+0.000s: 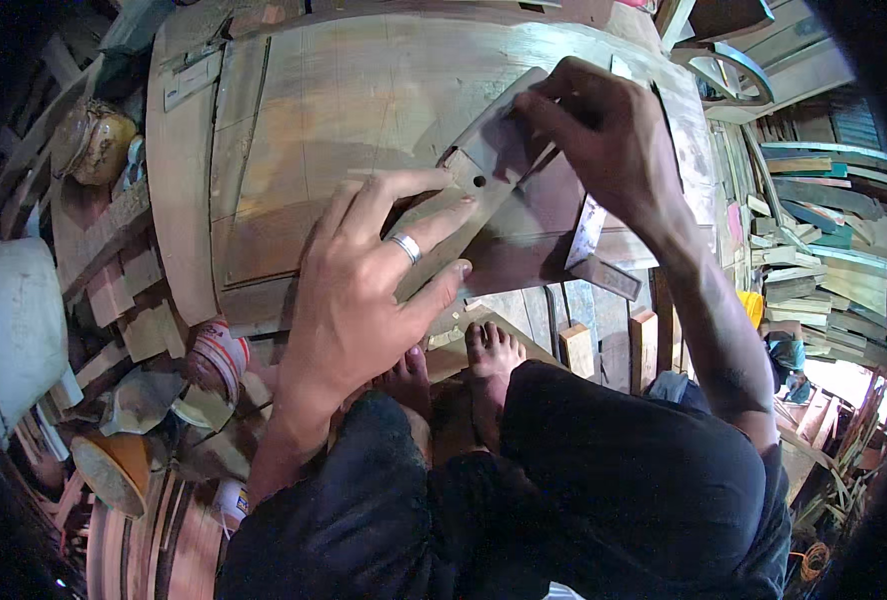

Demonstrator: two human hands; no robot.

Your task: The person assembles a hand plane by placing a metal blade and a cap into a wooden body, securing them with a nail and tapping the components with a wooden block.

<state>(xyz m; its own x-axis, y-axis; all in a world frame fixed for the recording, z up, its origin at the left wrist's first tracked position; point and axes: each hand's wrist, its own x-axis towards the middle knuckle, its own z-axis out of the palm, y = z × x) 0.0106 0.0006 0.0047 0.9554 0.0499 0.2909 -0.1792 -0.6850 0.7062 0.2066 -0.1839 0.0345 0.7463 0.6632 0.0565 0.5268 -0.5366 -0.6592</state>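
A pale wooden strip [499,197] with a dark round hole lies slantwise over a broad wooden panel [354,110]. My left hand [359,265], a ring on one finger, reaches over this strip. Its fingers are spread, with two fingertips on the wood beside the hole and the thumb stretched out lower down. Above and right of the hole, my right hand [609,145] is closed with fingers pinched around a thin, dark pencil-like stick [538,168]. Its tip points down toward the strip; the rest is hidden. A try square [606,278] lies at the panel's near edge, below my right wrist.
My bare feet [494,365] stand close to the panel's near side. At left are a white container [16,335], an orange cone-shaped vessel [114,475] and wood offcuts. Stacked boards [824,250] fill the right side. Upright wooden pieces [577,350] stand near my knee.
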